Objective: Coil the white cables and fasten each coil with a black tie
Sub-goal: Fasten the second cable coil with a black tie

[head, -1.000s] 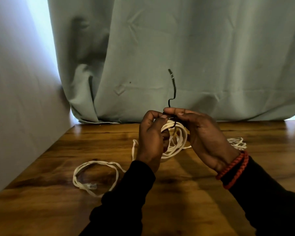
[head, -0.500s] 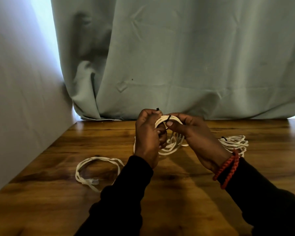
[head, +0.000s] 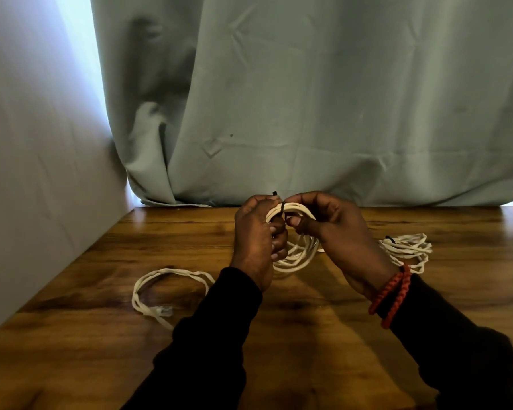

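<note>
A pale green curtain (head: 323, 99) is hanging at twelve o'clock behind the wooden table (head: 323, 335). The left hand (head: 258, 241) is gripping the white cable coil (head: 296, 250) at centre, above the table, while the right hand (head: 335, 232) is pinching the black tie (head: 283, 209) looped over the coil's top. A second coil (head: 406, 250) is lying at three o'clock, a loose cable (head: 163, 288) at eight o'clock.

The coiled cable (head: 293, 255) is showing white, crossed by a black tie (head: 282, 210). Two more white cables (head: 166, 279) (head: 409, 247) are lying on the brown wood-grain desk (head: 308, 321). A red braided bracelet (head: 393, 294) is circling a black sleeve (head: 456, 335), and a grey-green curtain (head: 308, 99) is hanging behind.
</note>
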